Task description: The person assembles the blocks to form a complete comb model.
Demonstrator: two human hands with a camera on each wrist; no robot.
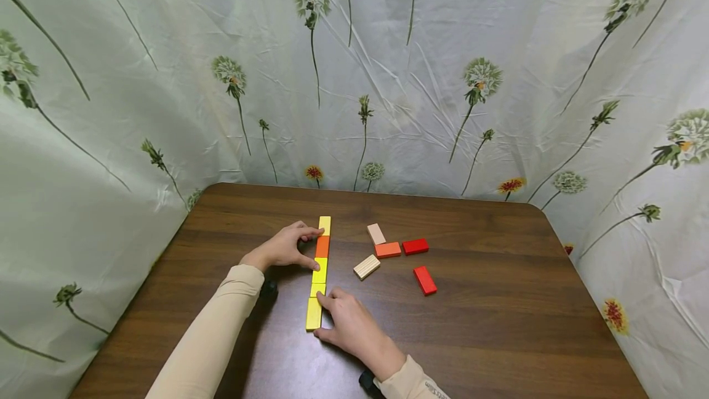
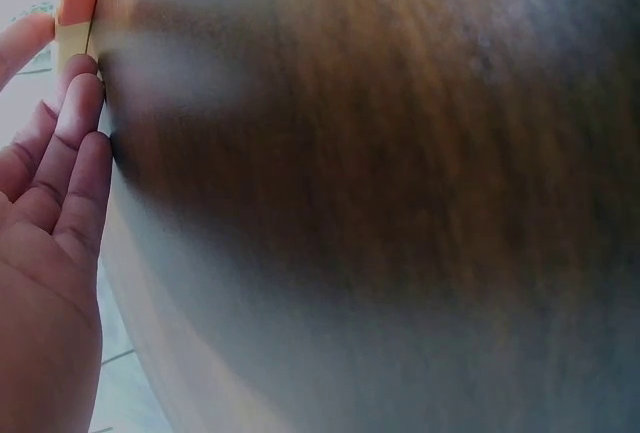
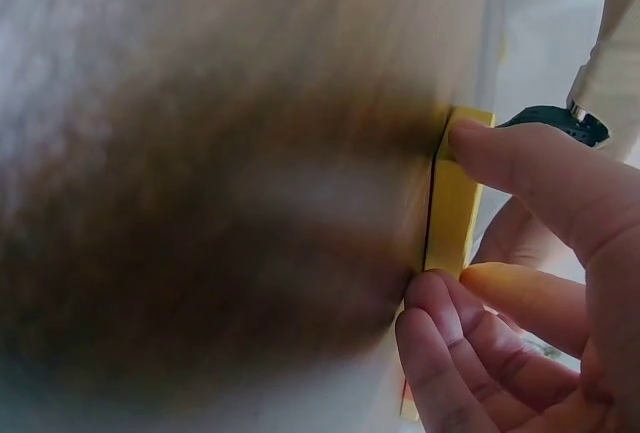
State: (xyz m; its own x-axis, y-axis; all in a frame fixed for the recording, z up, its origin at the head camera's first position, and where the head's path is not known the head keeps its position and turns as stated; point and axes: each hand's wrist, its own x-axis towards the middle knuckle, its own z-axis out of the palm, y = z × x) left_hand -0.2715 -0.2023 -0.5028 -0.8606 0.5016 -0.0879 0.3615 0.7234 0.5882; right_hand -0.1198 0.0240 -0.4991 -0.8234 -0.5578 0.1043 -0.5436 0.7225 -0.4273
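Observation:
Several wooden blocks, yellow with one orange block among them, lie end to end in a straight row on the table. My left hand is at the left side of the row's far half, index fingertip by the far yellow block and thumb on a nearer yellow one. From the right, my right hand touches the near end of the row. Its thumb and index finger meet the side of the nearest yellow block in the right wrist view, the other fingers extended beside it.
To the right of the row lie loose blocks: a pale pink one, an orange one, a natural wood one and two red ones. A flowered curtain hangs behind the brown table.

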